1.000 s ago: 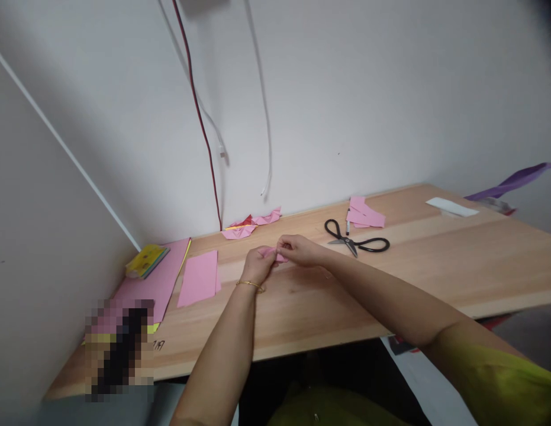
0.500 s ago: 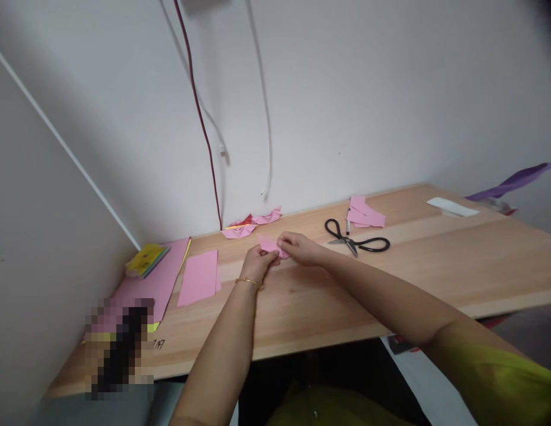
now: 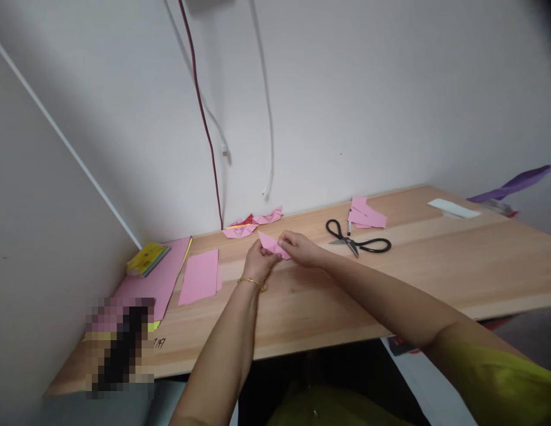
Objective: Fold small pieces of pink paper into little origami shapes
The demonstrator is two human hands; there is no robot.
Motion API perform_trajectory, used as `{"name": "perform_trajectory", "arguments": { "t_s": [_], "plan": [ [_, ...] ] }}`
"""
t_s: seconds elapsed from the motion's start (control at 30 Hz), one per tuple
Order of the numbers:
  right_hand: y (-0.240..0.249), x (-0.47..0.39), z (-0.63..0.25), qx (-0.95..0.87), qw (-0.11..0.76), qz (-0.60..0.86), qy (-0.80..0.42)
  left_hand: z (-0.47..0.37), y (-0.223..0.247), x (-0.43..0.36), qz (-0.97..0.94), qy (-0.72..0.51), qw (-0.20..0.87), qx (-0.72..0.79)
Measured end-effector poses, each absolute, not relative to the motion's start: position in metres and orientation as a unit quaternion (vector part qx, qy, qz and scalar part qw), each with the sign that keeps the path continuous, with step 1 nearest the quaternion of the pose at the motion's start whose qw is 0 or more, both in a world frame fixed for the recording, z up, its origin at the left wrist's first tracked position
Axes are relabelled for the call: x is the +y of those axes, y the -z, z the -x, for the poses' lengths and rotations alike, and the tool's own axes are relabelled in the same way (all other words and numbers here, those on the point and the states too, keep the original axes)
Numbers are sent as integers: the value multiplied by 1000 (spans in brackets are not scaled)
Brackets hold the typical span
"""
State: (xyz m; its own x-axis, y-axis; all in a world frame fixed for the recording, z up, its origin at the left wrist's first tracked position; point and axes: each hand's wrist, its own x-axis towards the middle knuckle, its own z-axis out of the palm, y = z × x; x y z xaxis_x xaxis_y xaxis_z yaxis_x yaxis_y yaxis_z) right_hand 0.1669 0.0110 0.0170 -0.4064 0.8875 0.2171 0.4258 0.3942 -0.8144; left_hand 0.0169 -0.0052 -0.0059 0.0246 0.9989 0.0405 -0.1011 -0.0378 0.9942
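Observation:
Between my two hands is a small folded piece of pink paper (image 3: pixel 269 243), held just above the table with a pointed corner sticking up at its left. My left hand (image 3: pixel 259 262) pinches its lower left side, thumb across the front. On the right side, the closed fingers of my right hand (image 3: pixel 297 247) grip the same paper. Behind it, folded pink paper pieces (image 3: pixel 240 229) lie near the wall, one with red and yellow on it. Black-handled scissors (image 3: pixel 353 241) rest spread apart to the right of my right hand.
Pink sheets (image 3: pixel 199 277) lie left of my left hand. Farther left, a large pink sheet (image 3: pixel 166 290) bears a yellow packet (image 3: pixel 146 258). A pen (image 3: pixel 349 223) and pink paper scraps (image 3: pixel 367 214) lie behind the scissors. A white strip (image 3: pixel 453 209) is at the far right. Cables (image 3: pixel 204 118) hang down the wall.
The paper has tilted in my hands, and its pointed left corner now shows more clearly. Both hands stay on it in nearly the same place.

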Motion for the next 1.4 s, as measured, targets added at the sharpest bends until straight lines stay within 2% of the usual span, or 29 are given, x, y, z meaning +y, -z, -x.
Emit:
{"name": "perform_trajectory", "arguments": {
  "t_s": [0.2,0.4,0.77,0.97,1.4],
  "plan": [
    [-19,9,-167,-797,332,433,-260,-19,10,-6,-483,-522,503,492],
    [-15,14,-171,-810,337,426,-222,-18,12,-6,-419,-533,576,457],
    [-15,15,-170,-792,366,420,-249,-16,9,-3,-410,-560,568,442],
    [-16,14,-171,-786,367,423,-263,-18,8,-8,-432,-521,578,456],
    [-14,12,-172,-787,383,386,-293,-15,8,-7,-415,-522,598,445]
  ]
}}
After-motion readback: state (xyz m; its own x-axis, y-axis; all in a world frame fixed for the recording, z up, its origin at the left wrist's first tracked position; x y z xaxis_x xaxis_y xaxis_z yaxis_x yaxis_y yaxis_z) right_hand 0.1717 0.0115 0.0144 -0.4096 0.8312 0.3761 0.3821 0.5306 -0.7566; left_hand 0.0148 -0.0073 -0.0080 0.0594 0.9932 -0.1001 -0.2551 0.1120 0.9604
